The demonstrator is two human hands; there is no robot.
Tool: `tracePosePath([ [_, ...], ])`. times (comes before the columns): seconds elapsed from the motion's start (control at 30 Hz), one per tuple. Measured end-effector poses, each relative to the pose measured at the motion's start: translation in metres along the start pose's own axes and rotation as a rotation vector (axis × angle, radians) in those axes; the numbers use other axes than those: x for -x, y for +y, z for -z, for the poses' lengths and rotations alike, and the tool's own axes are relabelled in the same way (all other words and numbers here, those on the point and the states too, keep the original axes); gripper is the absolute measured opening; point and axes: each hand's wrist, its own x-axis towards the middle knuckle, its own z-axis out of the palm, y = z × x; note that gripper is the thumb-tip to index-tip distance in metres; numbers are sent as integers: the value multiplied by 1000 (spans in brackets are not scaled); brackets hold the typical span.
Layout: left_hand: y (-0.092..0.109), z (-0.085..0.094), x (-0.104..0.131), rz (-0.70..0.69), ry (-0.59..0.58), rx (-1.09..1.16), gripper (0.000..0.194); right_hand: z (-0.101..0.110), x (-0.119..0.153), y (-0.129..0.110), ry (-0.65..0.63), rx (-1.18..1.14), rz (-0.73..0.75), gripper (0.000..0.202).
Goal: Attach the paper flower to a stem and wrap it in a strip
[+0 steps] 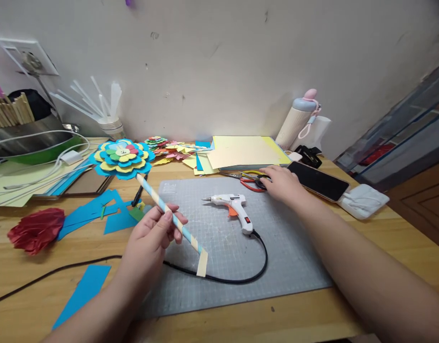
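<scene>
My left hand (157, 233) pinches the stem of a paper flower (122, 155) with layered blue, yellow and multicoloured petals. Its stick is wound in blue and cream stripes, and a loose cream strip end (202, 263) hangs from the bottom. Over at the far edge of the grey cutting mat, my right hand (281, 183) has its fingers bent down onto hand tools with red handles (250, 186) and yellow handles (253, 172). A dark piece shows at the fingertips; what they grip is partly hidden. Between both hands a white glue gun (231, 205) lies on the mat (205, 295).
Black cord (240, 282) crosses the mat and table. Blue paper scraps (86, 286) and crumpled red paper (36, 230) lie left. Behind are stacked paper sheets (248, 150), a cup of white sticks (111, 126) and a bottle (296, 121). A phone (319, 181) lies right.
</scene>
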Motion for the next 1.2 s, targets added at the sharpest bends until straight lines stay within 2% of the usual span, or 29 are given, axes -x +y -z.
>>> tracePosePath([
  [0.17, 1, 2, 4, 12, 14, 40, 21, -11, -7, 21, -37, 174, -80, 39],
  [0.33, 2, 2, 7, 27, 18, 47, 23, 6, 1, 41, 9, 278, -248, 47],
  [0.4, 2, 1, 7, 26, 20, 46, 22, 10, 3, 46, 12, 317, -269, 47],
  [0.47, 2, 0, 6, 24, 26, 46, 22, 10, 4, 43, 23, 350, -229, 46],
  [0.57, 1, 0, 4, 13, 30, 36, 21, 3, 0, 26, 2, 335, -57, 40],
  [0.67, 1, 0, 1, -7, 33, 30, 20, -9, -13, 7, -154, 268, 113, 30],
  [0.77, 2, 1, -1, -30, 19, 51, 19, -18, -27, -2, -281, 211, 128, 30],
  [0.87, 4, 1, -1, -45, 8, 73, 19, -17, -30, -5, -326, 115, 77, 29],
  [0.97, 6, 0, 2, -48, 0, 79, 20, -5, -15, -13, -283, -43, 17, 23],
  [1.03, 8, 1, 4, -66, 2, 87, 20, 7, 3, -22, -244, -195, 1, 22],
  [1.1, 10, 2, 6, -89, 7, 106, 19, 17, 28, -33, -256, -374, 36, 23],
  [1.17, 12, 4, 8, -96, 11, 131, 19, 22, 58, -44, -302, -565, 76, 36],
  [1.2, 12, 4, 8, -91, 14, 144, 19, 23, 73, -48, -346, -868, 77, 41],
])
